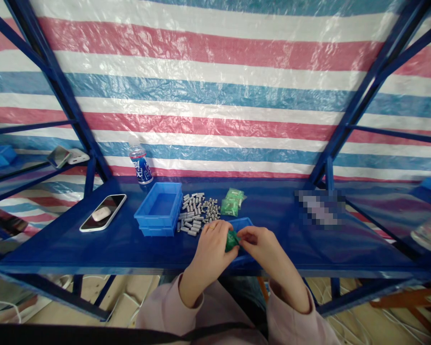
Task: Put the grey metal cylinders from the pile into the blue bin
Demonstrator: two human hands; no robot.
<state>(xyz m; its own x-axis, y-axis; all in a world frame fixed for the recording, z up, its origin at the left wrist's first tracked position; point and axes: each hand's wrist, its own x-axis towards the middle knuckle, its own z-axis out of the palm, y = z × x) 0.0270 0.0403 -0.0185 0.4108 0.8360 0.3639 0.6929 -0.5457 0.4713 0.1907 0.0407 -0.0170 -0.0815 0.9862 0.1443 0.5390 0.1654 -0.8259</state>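
My left hand [215, 249] is closed around a small green plastic packet [231, 241], thumb on its near side. My right hand [255, 240] pinches the packet's right edge between thumb and fingers. Both hands are over a blue tray [244, 222], which they partly hide. Behind them lie more green packets [230, 206] in a small pile. To the left of those are loose short metal pieces [211, 209] and longer grey cylinders [192, 213], spread on the blue table. What is inside the held packet is hidden.
Stacked blue bins [158, 208] stand left of the metal pieces. Behind them is a labelled bottle [141, 163]. A phone [117, 206] with a white case [101, 213] on it lies at the left. A pixelated patch [321, 208] covers something on the right. Blue frame posts rise at both sides.
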